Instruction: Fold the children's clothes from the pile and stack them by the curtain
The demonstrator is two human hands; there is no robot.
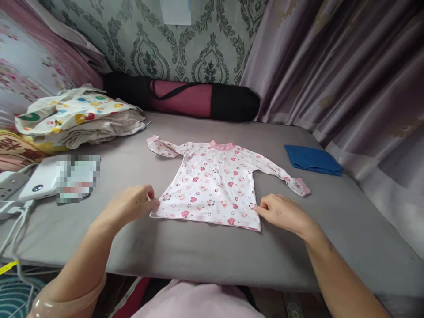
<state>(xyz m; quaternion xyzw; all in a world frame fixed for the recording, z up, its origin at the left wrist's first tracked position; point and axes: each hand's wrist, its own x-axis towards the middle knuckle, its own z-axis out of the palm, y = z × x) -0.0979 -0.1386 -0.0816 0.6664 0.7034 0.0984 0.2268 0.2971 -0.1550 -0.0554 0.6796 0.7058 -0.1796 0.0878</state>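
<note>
A small white long-sleeved shirt (212, 185) with pink hearts and flowers lies spread on the grey-covered surface, its pink collar facing away from me. Both sleeves stretch outward, the left one bent near its pink cuff. My left hand (137, 203) pinches the shirt's side edge close to the lower left corner. On the opposite side, my right hand (280, 212) pinches the edge just above the lower right corner. The hem between them lies nearly straight.
A folded blue cloth (313, 160) lies at right. Piled patterned fabric (82, 115) sits at far left, near a white power bank (43, 176), a blurred packet (77, 179) and cables (20, 221). A black and maroon roll bag (182, 98) lies along the wall; curtains (308, 57) hang right.
</note>
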